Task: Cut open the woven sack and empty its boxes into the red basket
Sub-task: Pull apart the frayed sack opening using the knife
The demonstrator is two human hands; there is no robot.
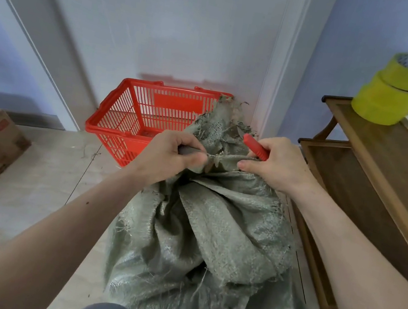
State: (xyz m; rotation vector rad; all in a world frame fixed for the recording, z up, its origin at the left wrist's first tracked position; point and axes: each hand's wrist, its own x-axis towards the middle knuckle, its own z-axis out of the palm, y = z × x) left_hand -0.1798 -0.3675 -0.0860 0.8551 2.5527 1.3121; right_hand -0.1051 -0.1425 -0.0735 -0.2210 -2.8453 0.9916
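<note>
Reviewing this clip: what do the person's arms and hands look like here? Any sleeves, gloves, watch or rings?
Both forearms are bare right up to the frame edge, with no sleeves in view. The left hand and right hand wear no gloves, and no watch, bracelet or ring shows. A few small dark specks dot the left forearm.

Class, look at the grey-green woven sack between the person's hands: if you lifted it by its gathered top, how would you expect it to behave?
The sack would probably sag and fold, since its cloth lies in loose creases. It may feel heavy at the bottom, because the lower part bulges. Its frayed top could tear or slip where the left hand and right hand grip it.
</note>
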